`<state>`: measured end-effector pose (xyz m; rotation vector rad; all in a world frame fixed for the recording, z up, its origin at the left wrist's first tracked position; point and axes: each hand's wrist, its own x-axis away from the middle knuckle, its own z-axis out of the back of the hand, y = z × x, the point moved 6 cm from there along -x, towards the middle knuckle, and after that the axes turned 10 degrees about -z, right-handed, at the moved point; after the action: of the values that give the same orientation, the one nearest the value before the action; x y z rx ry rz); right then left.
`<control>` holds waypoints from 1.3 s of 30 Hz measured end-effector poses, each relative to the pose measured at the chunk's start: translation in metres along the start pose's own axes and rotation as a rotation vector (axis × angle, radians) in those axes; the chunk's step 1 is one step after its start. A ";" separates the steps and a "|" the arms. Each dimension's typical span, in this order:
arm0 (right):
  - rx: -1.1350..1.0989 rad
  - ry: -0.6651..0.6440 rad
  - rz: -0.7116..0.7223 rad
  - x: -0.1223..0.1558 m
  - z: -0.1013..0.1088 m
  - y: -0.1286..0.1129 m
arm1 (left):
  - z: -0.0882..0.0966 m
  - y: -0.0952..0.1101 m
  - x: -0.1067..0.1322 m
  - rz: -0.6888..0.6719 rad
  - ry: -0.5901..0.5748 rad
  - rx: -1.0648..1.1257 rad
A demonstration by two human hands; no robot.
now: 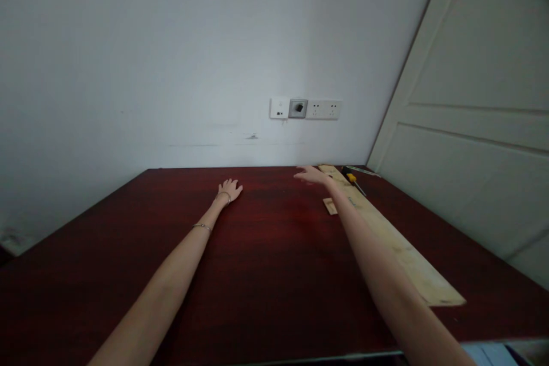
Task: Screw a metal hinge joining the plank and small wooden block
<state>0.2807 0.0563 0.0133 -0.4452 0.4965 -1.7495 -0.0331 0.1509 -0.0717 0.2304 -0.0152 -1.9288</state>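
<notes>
My left hand [230, 189] lies with spread fingers on the dark red table [266, 263], toward its far side, and holds nothing. My right hand [311, 175] reaches out above the far part of the table, its fingers apart and nothing in them. Beside that hand a long pale wooden board [403, 246] runs from the back edge toward the front right. A small wooden piece [330, 206] sits just left of the board, partly covered by my right forearm. The forearm also hides part of the board's left edge.
A screwdriver with a yellow and black handle [351, 177] rests near the board's far end, close to a thin strip [362, 170]. Wall sockets [323, 109] sit above the table's back edge. A white panelled door [472, 103] stands along the right.
</notes>
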 end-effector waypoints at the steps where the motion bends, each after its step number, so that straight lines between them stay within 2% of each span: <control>1: -0.006 -0.019 0.001 0.006 0.013 0.006 | 0.003 0.000 -0.001 0.009 0.011 0.009; 5: 0.029 0.018 -0.066 0.029 0.067 0.044 | 0.020 0.006 -0.012 0.021 0.059 0.049; 7: 0.072 0.040 -0.132 0.041 0.086 0.069 | 0.031 0.020 -0.024 -0.012 0.081 0.067; 9: 0.112 0.052 -0.195 0.055 0.097 0.095 | 0.041 0.045 -0.039 -0.098 0.086 0.091; 12: 0.157 0.058 -0.285 0.080 0.098 0.128 | 0.046 0.099 -0.057 -0.290 0.058 0.143; 15: 0.249 0.008 -0.414 0.106 0.086 0.154 | 0.039 0.166 -0.060 -0.493 0.020 0.200; 20: 0.339 -0.132 -0.539 0.138 0.066 0.177 | 0.012 0.269 -0.036 -0.767 -0.012 0.270; 23: 0.373 -0.121 -0.531 0.146 0.062 0.179 | -0.003 0.314 -0.020 -0.860 -0.046 0.289; 25: 0.397 -0.076 -0.534 0.148 0.061 0.180 | -0.011 0.335 -0.012 -0.898 -0.085 0.259; 28: 0.418 -0.028 -0.552 0.147 0.055 0.184 | -0.018 0.355 -0.005 -0.913 -0.136 0.170; 31: 0.426 0.000 -0.570 0.144 0.047 0.193 | -0.021 0.366 -0.001 -0.907 -0.159 0.118; 39: 0.424 0.047 -0.547 0.138 0.043 0.202 | -0.027 0.369 0.001 -0.902 -0.186 0.109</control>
<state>0.4364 -0.1241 -0.0570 -0.2456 0.0178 -2.3255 0.3122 0.0188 -0.0532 0.1343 -0.1634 -2.8480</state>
